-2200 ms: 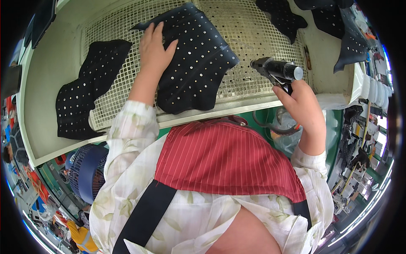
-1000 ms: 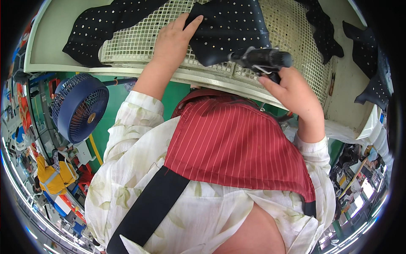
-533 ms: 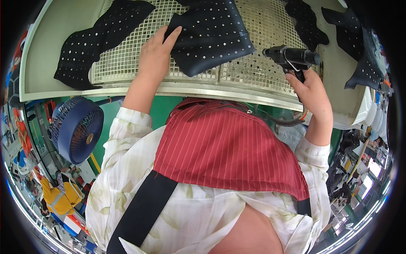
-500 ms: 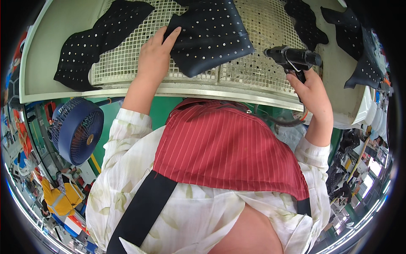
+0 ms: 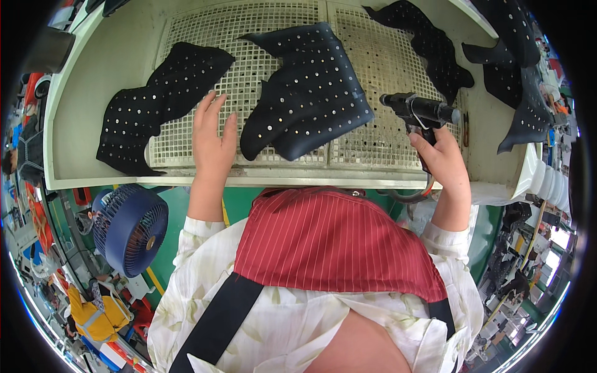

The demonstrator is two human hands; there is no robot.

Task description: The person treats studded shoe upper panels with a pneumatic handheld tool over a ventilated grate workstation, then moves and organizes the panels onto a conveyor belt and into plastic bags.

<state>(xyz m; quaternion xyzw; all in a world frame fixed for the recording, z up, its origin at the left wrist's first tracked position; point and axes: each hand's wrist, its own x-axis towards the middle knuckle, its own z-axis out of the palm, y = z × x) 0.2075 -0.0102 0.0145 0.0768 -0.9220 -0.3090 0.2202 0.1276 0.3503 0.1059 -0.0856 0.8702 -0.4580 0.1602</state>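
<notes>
the studded piece [image 5: 308, 90] at upper centre looks like matt black leather-like sheet dotted with shiny metal rivets, as does its twin [image 5: 155, 105] at upper left. the bench [image 5: 99, 81] top is a pale plastic-looking grid, smooth-rimmed. the spray gun [image 5: 418, 112] at upper right is dark, slightly glossy metal.

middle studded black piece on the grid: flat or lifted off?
Flat. The middle black piece lies spread on the white grid, no edge raised. The left hand rests beside it, not gripping; the right hand holds the black spray gun.

I note a factory workstation: grid tabletop [image 5: 261, 37], studded black cut pieces [image 5: 308, 87], blue fan [image 5: 130, 230] below.
</notes>
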